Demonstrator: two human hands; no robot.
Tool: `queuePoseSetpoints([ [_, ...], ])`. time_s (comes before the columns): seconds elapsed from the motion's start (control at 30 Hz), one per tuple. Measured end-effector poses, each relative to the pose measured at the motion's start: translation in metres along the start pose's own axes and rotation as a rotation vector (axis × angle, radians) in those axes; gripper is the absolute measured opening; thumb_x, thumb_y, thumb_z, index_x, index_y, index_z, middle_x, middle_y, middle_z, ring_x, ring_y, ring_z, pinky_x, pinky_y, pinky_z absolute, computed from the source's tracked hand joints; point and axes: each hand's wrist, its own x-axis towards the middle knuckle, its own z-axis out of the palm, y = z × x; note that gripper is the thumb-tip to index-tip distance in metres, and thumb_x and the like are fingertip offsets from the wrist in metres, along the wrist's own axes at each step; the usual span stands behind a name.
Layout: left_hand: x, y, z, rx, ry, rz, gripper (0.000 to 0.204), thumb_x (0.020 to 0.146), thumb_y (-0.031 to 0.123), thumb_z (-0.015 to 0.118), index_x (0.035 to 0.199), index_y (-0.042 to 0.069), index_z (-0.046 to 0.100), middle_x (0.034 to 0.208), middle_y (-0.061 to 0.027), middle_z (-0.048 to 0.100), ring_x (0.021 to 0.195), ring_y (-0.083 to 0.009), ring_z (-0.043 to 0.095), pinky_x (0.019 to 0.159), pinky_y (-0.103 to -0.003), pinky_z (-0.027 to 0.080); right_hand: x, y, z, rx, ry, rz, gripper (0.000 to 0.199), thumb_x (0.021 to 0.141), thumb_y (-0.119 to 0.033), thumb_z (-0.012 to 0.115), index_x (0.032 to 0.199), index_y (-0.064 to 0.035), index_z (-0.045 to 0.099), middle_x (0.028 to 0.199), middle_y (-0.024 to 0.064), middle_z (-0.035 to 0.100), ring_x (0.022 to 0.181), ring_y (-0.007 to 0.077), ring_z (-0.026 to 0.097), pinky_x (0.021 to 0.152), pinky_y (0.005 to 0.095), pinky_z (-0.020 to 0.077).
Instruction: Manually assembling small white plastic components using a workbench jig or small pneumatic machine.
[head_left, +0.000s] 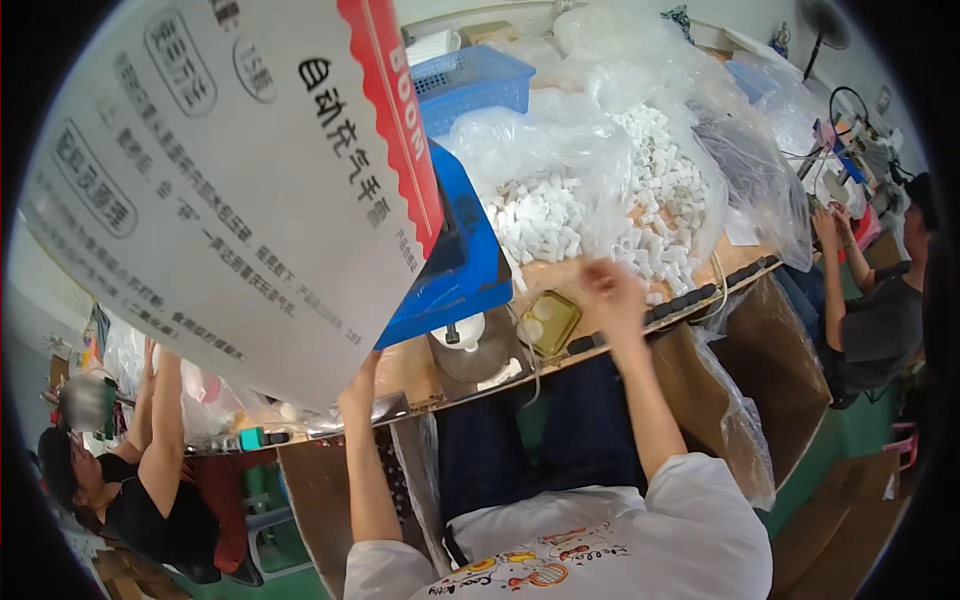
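Observation:
A large white printed sheet (250, 230) with a scalloped red border fills the upper left, very close to view. My left hand (357, 395) is at its lower edge, beside the metal-edged front of the table; its fingers are mostly hidden. Behind the sheet sits a blue machine housing (470, 255). My right hand (615, 290) is smeared by motion over the front of the table, just beside a heap of small white plastic pieces (655, 205). Whether it holds anything does not show. A yellowish shallow dish (550, 322) lies between the machine and my right hand.
Clear plastic bags (630, 50) and a blue basket (470, 80) stand at the back. Open cardboard boxes (765, 370) are below the table's right front edge. One person (150, 480) works at the left, another (870, 310) at the far right. A cable (525, 350) hangs near the dish.

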Motion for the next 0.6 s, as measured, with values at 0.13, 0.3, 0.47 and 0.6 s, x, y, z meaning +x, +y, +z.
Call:
queuePoseSetpoints([
  [0.13, -0.037, 0.079, 0.064, -0.438, -0.176, -0.011, 0.025, 0.085, 0.002, 0.074, 0.109, -0.004, 0.069, 0.103, -0.011, 0.074, 0.094, -0.0227, 0.07, 0.082, -0.033, 0.053, 0.008, 0.035, -0.044, -0.551, 0.058, -0.171, 0.015, 0.076, -0.008, 0.074, 0.088, -0.0061, 0.065, 0.083, 0.0116, 0.064, 0.079, 0.0346, 0.064, 0.073, 0.0447, 0.0502],
  [0.3, -0.042, 0.084, 0.082, 0.248, -0.28, 0.226, 0.029, 0.078, -0.001, 0.076, 0.107, -0.001, 0.071, 0.104, -0.0184, 0.073, 0.094, -0.0345, 0.07, 0.08, -0.038, 0.053, 0.005, 0.056, -0.036, -0.625, -0.027, -0.233, 0.02, 0.075, -0.007, 0.073, 0.093, -0.0059, 0.064, 0.085, 0.0121, 0.065, 0.081, 0.0358, 0.064, 0.072, 0.0469, 0.0482],
  [0.47, -0.054, 0.079, 0.088, 0.166, -0.204, 0.296, 0.032, 0.074, 0.003, 0.081, 0.105, 0.0, 0.072, 0.102, -0.0163, 0.073, 0.096, -0.0367, 0.068, 0.081, -0.042, 0.053, 0.001, 0.049, -0.044, -0.565, 0.013, -0.196, 0.019, 0.078, -0.001, 0.07, 0.096, -0.0031, 0.065, 0.092, 0.0149, 0.067, 0.082, 0.0357, 0.065, 0.073, 0.0454, 0.05],
  [0.6, -0.066, 0.073, 0.104, 0.239, 0.032, 0.35, 0.029, 0.07, 0.009, 0.085, 0.096, 0.0, 0.073, 0.093, -0.0133, 0.072, 0.09, -0.0314, 0.065, 0.081, -0.041, 0.049, -0.003, 0.017, -0.056, -0.234, 0.062, -0.053, 0.017, 0.082, 0.004, 0.066, 0.099, 0.0005, 0.068, 0.094, 0.0161, 0.066, 0.082, 0.0344, 0.066, 0.076, 0.0429, 0.0522],
])
